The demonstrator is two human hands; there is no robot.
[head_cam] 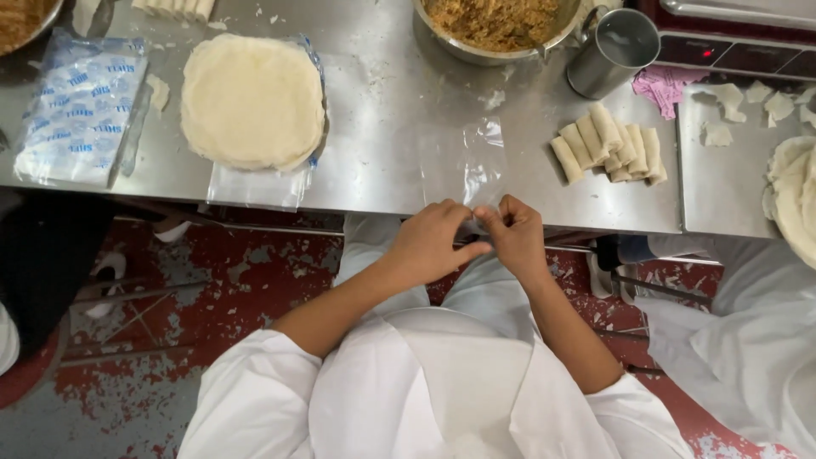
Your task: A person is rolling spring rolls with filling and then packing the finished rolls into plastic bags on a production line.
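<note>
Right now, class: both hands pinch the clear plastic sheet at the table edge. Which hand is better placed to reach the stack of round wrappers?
Probably the left hand: the stack of round wrappers lies on its side, while the right hand sits nearer the rolled spring rolls. Both pinch the clear plastic sheet.

Pale cream wrapper stack; blue-patterned white packet — red-flecked floor.

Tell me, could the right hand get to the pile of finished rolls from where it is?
Probably yes. The right hand sits at the table edge pinching a clear plastic sheet, and only bare steel lies between it and the rolls. It would have to let go first.
</note>
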